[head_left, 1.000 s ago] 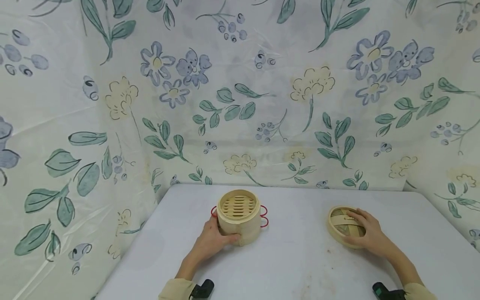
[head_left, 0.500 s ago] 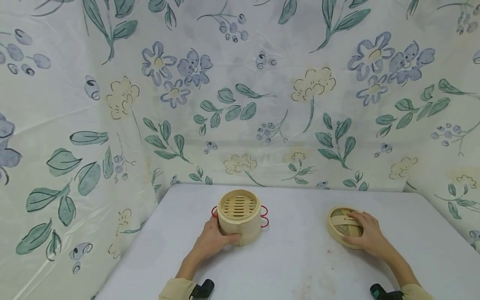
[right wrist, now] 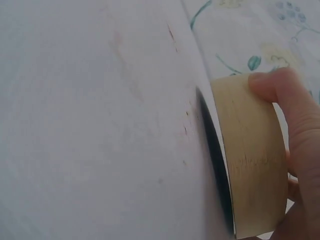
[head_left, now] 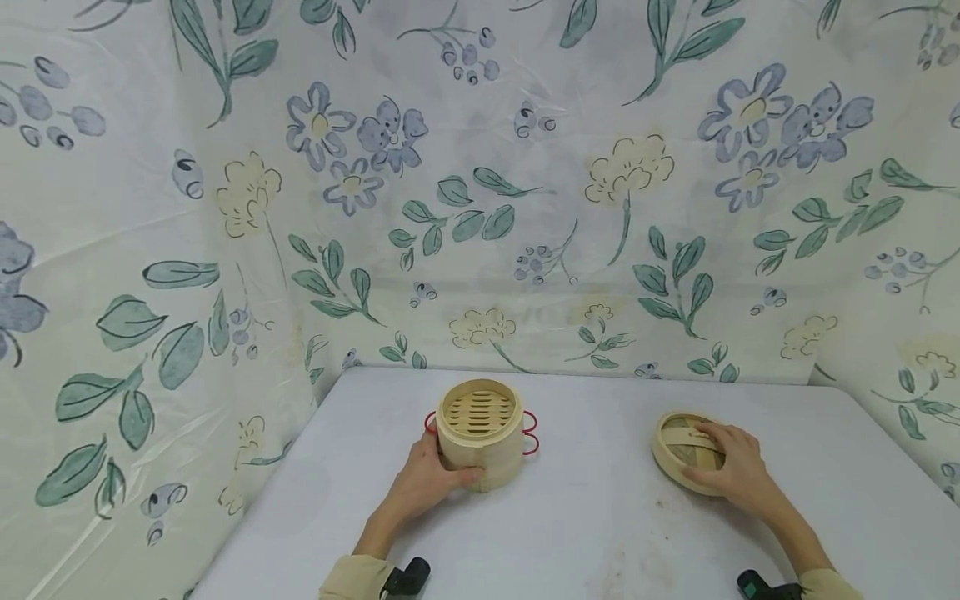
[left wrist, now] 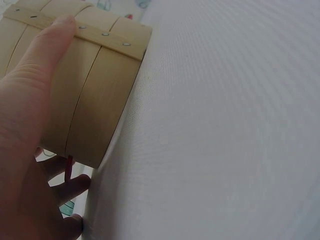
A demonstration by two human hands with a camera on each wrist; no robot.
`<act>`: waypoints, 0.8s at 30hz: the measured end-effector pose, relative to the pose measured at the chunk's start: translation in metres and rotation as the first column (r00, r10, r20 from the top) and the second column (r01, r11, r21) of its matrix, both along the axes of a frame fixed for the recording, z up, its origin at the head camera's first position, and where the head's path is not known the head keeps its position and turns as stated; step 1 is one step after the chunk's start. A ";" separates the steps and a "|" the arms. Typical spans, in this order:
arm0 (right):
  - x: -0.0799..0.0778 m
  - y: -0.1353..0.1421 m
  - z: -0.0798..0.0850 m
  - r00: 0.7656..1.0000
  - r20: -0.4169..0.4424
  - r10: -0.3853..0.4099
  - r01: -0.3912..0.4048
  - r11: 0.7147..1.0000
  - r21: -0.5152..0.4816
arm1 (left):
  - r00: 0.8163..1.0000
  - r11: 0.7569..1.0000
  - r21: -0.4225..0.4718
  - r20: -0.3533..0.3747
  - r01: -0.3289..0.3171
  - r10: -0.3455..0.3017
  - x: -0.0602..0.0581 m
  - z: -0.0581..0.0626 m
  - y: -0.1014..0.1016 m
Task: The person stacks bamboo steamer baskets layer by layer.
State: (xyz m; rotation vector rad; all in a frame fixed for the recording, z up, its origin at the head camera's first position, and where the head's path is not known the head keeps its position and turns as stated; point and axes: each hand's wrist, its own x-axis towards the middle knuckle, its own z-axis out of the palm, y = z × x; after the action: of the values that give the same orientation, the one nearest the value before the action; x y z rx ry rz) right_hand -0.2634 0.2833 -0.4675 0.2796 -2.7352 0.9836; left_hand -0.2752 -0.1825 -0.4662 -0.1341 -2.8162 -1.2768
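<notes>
A round bamboo steamer point(head_left: 480, 442) with a slatted top and red loop handles stands upright on the white table. My left hand point(head_left: 427, 482) grips its left side. In the left wrist view the thumb point(left wrist: 47, 47) lies across the stapled seam, and some fingertips show below near a red loop. To the right, my right hand point(head_left: 738, 467) holds the woven bamboo steamer lid point(head_left: 678, 454) by its top and near rim. A dark gap shows under one edge of the lid point(right wrist: 252, 160) in the right wrist view, so it sits slightly tilted off the table.
Brownish smudges point(head_left: 618, 567) mark the white table point(head_left: 555, 533) in front of the lid. Behind and at both sides hangs a flower-patterned cloth point(head_left: 555, 217). Black devices point(head_left: 408, 577) are strapped at both wrists.
My right hand and the lid have shifted very slightly to the left. The left hand keeps its grip on the steamer, which stays in place.
</notes>
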 end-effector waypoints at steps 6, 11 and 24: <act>0.000 -0.004 -0.001 1.000 0.012 -0.020 0.020 0.999 0.030 | 1.000 1.000 0.005 -0.006 0.007 -0.007 -0.001 -0.002 0.000; -0.002 -0.007 0.004 0.999 0.000 -0.036 0.036 0.998 0.048 | 1.000 1.000 0.004 0.000 0.005 -0.005 -0.001 0.001 0.001; -0.009 -0.033 0.025 0.996 -0.006 -0.087 0.087 0.996 0.035 | 1.000 0.999 0.028 -0.003 0.016 -0.016 -0.002 0.001 0.002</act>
State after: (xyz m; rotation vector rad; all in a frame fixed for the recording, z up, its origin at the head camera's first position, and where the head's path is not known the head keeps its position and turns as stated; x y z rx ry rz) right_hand -0.2720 0.2505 -0.4428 0.1664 -2.7377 0.9113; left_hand -0.2771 -0.1806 -0.4650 -0.1573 -2.7992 -1.3176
